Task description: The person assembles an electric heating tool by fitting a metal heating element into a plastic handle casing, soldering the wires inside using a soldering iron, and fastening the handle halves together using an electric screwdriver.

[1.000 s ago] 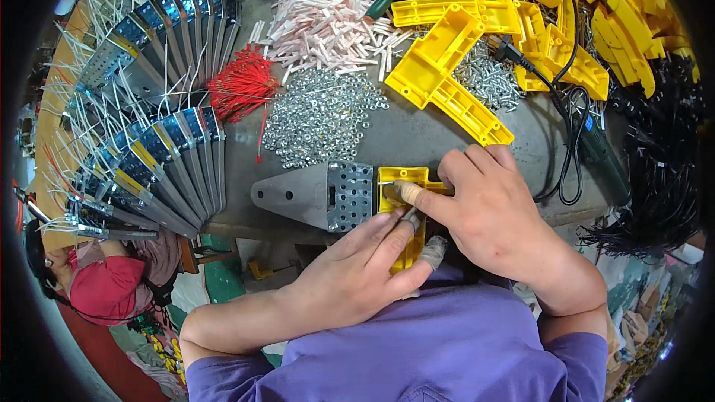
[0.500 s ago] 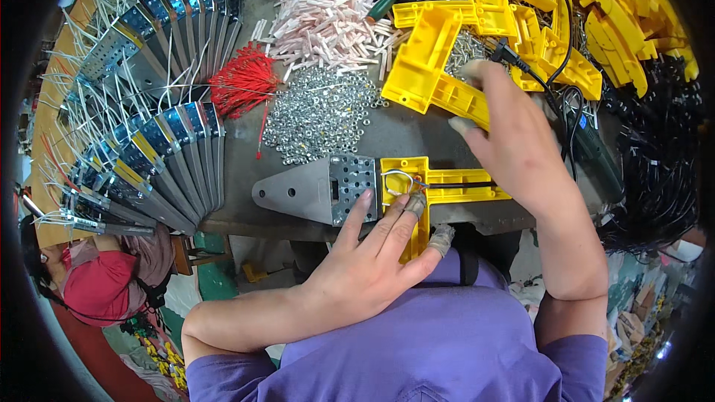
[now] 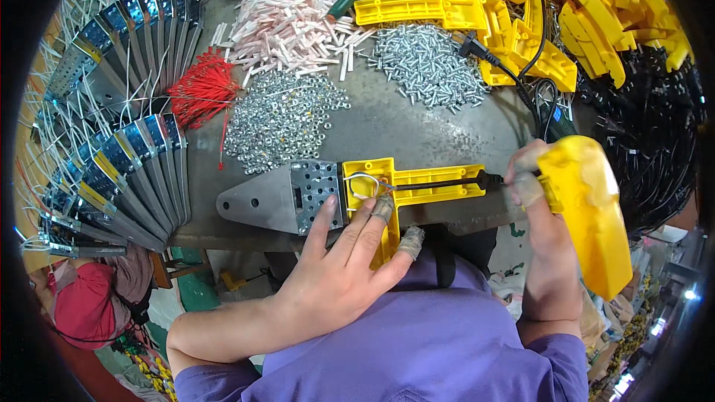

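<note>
A yellow plastic handle shell [image 3: 439, 184] lies hollow side up at the bench's near edge, butted against a perforated, tapered grey metal plate [image 3: 261, 197]. White wires loop inside the shell, and a black cord [image 3: 439, 183] runs along its grip and out to the right. My left hand [image 3: 328, 275] rests over both parts with fingers spread, one fingertip on the plate and others on the shell near the wires; some fingertips are wrapped. My right hand [image 3: 530, 179] is closed on another yellow shell half [image 3: 592, 208], tilted outer face up, with its fingertips beside the cord's end.
Behind lie piles of screws [image 3: 428, 63], nuts [image 3: 275, 119], pale sleeves [image 3: 287, 26] and red wires [image 3: 199, 89]. Wired metal plates [image 3: 141, 179] fan out at left. Yellow shells [image 3: 588, 7], a black plug [image 3: 473, 46] and black cords [image 3: 648, 126] crowd the right. A screwdriver [image 3: 346, 1] lies far back.
My right hand has lifted a yellow shell half off the screws and brought it nearer, to the right of the bench shell. The screw pile is uncovered. My left hand stays on the parts.
</note>
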Motion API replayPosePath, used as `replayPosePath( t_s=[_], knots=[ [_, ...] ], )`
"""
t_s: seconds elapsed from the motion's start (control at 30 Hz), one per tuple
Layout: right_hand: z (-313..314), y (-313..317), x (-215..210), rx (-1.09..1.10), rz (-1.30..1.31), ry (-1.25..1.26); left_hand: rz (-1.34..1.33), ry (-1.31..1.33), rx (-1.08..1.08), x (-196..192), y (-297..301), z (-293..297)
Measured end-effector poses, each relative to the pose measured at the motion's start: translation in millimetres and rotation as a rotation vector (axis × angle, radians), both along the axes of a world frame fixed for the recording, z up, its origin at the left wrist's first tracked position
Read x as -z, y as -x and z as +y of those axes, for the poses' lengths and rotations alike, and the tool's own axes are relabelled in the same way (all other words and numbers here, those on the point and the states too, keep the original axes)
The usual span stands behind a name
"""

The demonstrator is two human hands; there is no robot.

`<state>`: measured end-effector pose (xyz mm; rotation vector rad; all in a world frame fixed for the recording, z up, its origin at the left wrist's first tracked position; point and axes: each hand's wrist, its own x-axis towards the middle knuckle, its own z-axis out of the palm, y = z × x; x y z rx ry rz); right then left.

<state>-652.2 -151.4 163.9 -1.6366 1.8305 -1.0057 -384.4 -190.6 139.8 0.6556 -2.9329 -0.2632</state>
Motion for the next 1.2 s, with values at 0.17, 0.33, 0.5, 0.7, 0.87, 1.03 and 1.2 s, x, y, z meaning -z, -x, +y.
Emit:
replayPosePath(
  t_s=[0.17, 0.33, 0.5, 0.7, 0.87, 1.03, 1.2],
  knots=[
    [-4.0, -1.1, -22.4, -0.163, 0.213, -0.132, 0.002, -0.005, 0.008, 0.8, 0.7, -0.8],
    [-18.4, 19.8, -8.4, -0.349, 0.128, 0.055, -0.015, 0.016, 0.013, 0.6, 1.0, 0.5],
    [-10.1, 8.6, -7.0, -0.164, 0.217, 0.137, -0.015, 0.026, -0.009, -0.1, 2.5, -0.4],
    [-11.1, -16.1, 15.0, 0.041, -0.593, 0.282, 0.007, 0.026, 0.001, -0.1, 5.2, -0.7],
    [-14.9, -17.3, 22.5, -0.225, -0.297, 0.287, -0.013, 0.022, -0.001, 0.7, 0.5, -0.8],
    [-23.1, -25.0, 36.6, -0.449, 0.053, 0.450, -0.048, -0.024, 0.057, -1.7, -0.5, 1.5],
    [-38.9, -54.7, 25.6, -0.416, 0.475, 0.133, 0.017, -0.101, 0.076, 6.3, -5.1, 1.0]
  ],
)
